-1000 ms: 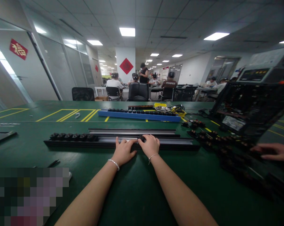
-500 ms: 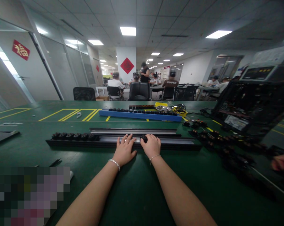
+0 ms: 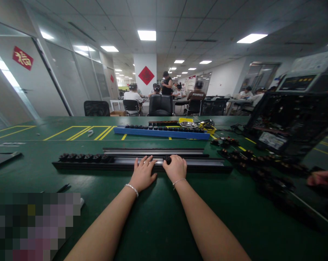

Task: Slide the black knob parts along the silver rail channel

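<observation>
Across the green table lies a long black channel (image 3: pixel 79 165) with a pale strip along its inside. Several small round black parts (image 3: pixel 85 158) sit in a row in its left end. My left hand (image 3: pixel 144 172) rests with fingers spread over the middle of the channel, holding nothing that I can see. Just to its right, my right hand (image 3: pixel 176 167) is closed on another round black part (image 3: pixel 167 160) at the channel. The underside of that part is hidden by the channel and my fingers.
A second dark rail (image 3: pixel 153 150) lies just behind the channel. Farther back is a blue tray (image 3: pixel 161 133) of black parts. Black parts on strips (image 3: pixel 251 161) and a black machine (image 3: pixel 286 119) stand at right, near another person's hand (image 3: pixel 322 179).
My right hand has shifted very slightly to the right with the round black part. The other person's hand at the right edge has moved a little left. My left hand stays in place.
</observation>
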A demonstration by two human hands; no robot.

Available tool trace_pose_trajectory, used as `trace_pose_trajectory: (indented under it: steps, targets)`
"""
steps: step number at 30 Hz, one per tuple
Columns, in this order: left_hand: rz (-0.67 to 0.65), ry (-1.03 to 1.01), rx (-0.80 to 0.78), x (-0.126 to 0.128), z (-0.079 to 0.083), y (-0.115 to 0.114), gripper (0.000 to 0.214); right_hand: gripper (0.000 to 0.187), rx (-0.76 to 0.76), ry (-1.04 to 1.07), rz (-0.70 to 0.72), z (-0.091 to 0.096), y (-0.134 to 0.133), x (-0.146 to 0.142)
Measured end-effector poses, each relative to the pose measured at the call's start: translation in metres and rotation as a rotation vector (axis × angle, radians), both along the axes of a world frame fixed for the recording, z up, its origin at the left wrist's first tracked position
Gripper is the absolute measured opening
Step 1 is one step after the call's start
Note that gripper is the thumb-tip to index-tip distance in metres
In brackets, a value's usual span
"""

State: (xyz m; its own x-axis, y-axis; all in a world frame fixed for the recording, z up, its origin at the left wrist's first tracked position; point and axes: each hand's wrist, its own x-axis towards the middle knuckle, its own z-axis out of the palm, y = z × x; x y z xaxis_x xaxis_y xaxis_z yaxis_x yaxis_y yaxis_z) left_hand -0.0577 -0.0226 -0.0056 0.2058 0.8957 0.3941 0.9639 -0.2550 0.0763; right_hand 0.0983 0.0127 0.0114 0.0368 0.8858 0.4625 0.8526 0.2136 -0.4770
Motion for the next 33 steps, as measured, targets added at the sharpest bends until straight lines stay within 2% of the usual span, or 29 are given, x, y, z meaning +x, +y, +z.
trace_pose_trajectory:
  steps: [33]
  targets:
    - [0.002,0.011,0.028,-0.001,0.000,0.001,0.047,0.021,0.025,0.012,-0.082,-0.001,0.003,0.015]
